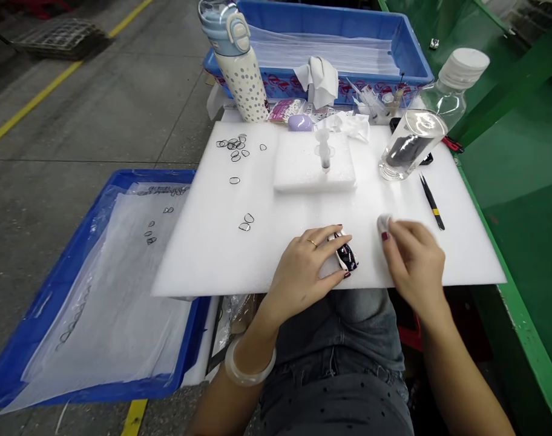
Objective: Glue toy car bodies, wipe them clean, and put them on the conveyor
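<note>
My left hand [305, 266] holds a small dark-and-white toy car [345, 254] against the white foam sheet [258, 254], thumb and fingers closed around its sides. My right hand [412, 254], blurred, pinches a small white pad [384, 223] just right of the car. Thin black rings [246, 223] lie loose on the foam to the left, with a cluster of rings [233, 145] at the far left corner.
A raised foam block [303, 172] carries a syringe [325, 151]. Black tweezers [433, 203] and a clear bottle [421, 121] stand at the right. A spotted flask [237, 66] and blue bin [407, 48] sit behind. Another blue tray [44, 303] lies left, a green frame [525, 339] right.
</note>
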Demonstrator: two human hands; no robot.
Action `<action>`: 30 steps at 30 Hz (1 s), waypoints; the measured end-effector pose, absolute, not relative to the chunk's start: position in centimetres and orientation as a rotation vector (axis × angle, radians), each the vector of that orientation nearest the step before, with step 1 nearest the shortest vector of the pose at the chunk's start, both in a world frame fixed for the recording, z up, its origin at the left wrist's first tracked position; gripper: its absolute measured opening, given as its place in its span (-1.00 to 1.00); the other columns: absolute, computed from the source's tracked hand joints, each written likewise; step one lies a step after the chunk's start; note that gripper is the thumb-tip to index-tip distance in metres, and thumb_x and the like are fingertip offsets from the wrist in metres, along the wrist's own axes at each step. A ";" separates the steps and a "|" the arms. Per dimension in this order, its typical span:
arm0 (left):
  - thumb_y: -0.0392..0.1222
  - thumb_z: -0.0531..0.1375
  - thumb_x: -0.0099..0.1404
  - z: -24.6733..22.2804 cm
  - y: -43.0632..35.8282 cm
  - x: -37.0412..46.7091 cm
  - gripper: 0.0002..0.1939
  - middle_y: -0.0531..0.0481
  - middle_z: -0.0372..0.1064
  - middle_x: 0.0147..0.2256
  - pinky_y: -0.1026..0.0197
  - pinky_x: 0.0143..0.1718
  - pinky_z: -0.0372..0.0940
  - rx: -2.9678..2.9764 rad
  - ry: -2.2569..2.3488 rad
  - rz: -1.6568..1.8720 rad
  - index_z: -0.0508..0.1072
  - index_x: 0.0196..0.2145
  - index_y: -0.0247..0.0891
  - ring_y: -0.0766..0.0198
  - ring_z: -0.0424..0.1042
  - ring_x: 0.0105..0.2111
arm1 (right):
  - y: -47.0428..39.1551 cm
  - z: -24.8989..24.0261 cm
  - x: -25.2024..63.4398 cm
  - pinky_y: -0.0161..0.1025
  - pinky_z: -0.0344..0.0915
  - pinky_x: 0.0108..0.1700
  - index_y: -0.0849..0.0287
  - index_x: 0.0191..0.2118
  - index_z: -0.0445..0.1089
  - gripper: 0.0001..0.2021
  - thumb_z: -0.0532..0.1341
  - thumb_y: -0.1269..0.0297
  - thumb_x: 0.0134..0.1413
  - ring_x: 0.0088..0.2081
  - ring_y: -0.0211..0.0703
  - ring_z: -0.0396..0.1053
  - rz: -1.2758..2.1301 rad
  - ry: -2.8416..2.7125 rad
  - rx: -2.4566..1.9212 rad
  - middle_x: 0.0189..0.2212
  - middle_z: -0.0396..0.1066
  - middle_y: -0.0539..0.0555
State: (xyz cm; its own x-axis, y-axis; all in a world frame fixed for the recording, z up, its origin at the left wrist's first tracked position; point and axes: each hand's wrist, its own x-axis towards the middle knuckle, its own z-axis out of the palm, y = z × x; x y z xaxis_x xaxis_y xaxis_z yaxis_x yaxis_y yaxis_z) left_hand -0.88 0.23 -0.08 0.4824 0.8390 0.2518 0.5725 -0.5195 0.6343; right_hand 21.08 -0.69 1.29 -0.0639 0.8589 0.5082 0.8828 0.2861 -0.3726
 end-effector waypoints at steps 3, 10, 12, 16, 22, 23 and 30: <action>0.11 0.35 0.23 -0.3 0.3 -1.2 -0.24 -0.16 0.22 0.26 -0.18 0.14 0.24 2.208 1.140 0.788 0.21 0.29 -0.10 -0.11 0.22 0.21 | 0.5 2.4 21.1 0.12 0.29 -0.04 0.19 0.12 0.42 -0.61 0.18 0.16 0.25 0.00 0.22 0.37 -0.232 -1.890 -1.701 0.00 0.44 0.30; 0.57 -0.01 0.18 -1.0 0.0 -2.8 -0.03 -0.15 0.16 0.28 -0.04 0.14 0.24 1.676 1.043 1.235 0.03 0.38 0.01 -0.06 0.18 0.25 | -0.8 0.8 15.4 -0.07 0.37 -0.20 0.24 0.17 0.31 -0.57 0.15 0.28 0.20 -0.26 0.02 0.45 0.116 -2.056 -1.452 -0.26 0.53 0.17; 0.46 0.01 0.30 -1.1 0.0 -3.0 -0.21 -0.11 0.22 0.24 0.02 0.12 0.26 1.614 1.072 1.268 0.15 0.34 0.02 -0.01 0.20 0.24 | -0.4 1.0 18.0 -0.11 0.39 -0.19 0.18 0.17 0.31 -0.56 0.17 0.28 0.16 -0.25 -0.03 0.46 0.136 -1.923 -1.517 -0.22 0.53 0.14; 0.11 0.16 0.42 -1.0 0.0 -2.8 -0.57 -0.04 0.30 0.15 0.14 0.08 0.29 1.629 1.103 1.212 0.36 0.18 0.02 0.12 0.29 0.15 | -0.6 2.0 30.3 -0.10 0.37 -0.18 0.09 0.14 0.34 -0.49 0.26 0.13 0.04 -0.26 -0.03 0.47 -0.027 -1.471 -1.965 -0.15 0.52 0.13; -0.11 0.16 0.42 1.2 0.3 -4.7 -0.80 -0.02 0.47 -0.11 0.24 -0.16 0.42 1.894 1.039 1.095 0.53 -0.06 -0.07 0.23 0.48 -0.14 | -3.1 1.9 45.4 -0.10 0.11 -0.43 0.15 -0.03 0.47 -0.55 0.29 0.07 -0.05 -0.52 -0.05 0.30 -0.072 -1.125 -2.563 -0.28 0.54 0.28; -0.11 0.18 0.40 2.4 1.1 -5.5 -0.81 -0.01 0.50 -0.15 0.25 -0.22 0.42 1.987 1.031 1.055 0.54 -0.09 -0.09 0.24 0.50 -0.20 | -2.6 2.5 46.3 -0.11 0.08 -0.45 0.15 -0.10 0.49 -0.61 0.31 0.08 -0.07 -0.55 -0.10 0.25 -0.069 -1.134 -2.551 -0.29 0.54 0.29; -0.03 0.11 0.37 19.6 10.3 -5.5 -0.56 0.18 0.10 -0.64 0.31 -0.53 0.00 2.213 1.346 1.609 0.28 -0.62 -0.28 0.47 0.13 -0.58 | 5.9 15.9 33.9 -0.23 0.08 -0.36 0.19 -0.60 0.31 -0.66 0.21 0.21 0.16 -0.54 -0.31 0.16 -0.439 -1.359 -1.875 -0.65 0.21 -0.01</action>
